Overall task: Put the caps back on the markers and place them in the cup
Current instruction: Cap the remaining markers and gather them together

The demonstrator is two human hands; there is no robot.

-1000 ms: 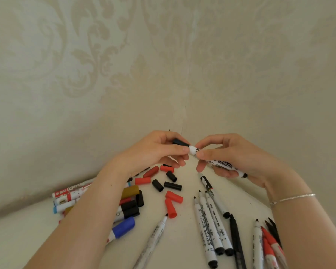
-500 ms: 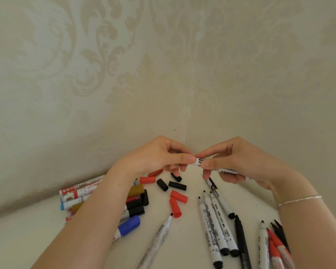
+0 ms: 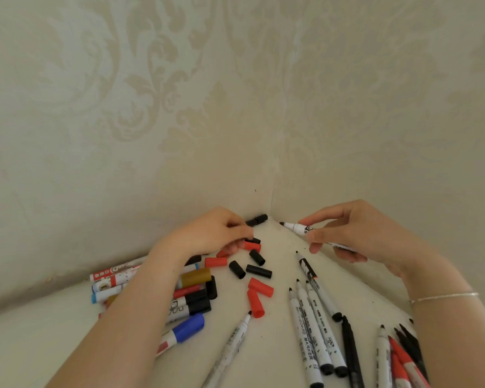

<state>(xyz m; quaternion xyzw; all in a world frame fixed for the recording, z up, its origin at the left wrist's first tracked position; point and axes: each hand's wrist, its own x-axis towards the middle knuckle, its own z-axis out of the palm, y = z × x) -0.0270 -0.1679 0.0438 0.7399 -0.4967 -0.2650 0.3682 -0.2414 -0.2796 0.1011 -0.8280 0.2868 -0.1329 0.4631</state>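
My right hand pinches a white marker with its black tip bare and pointing left toward the wall corner. About a hand's width to its left, my left hand hovers low over the loose caps and pinches a black cap that sticks out past its fingertips. Loose red caps and black caps lie on the table between my hands. Several uncapped markers lie at the lower right. No cup is in view.
A pile of capped markers, one with a blue cap and one with a gold cap, lies under my left forearm. The white table sits in a corner of patterned walls.
My hands have pulled apart and dropped lower. The black cap has come away from the marker's tip with my left hand, and the tip is now bare.
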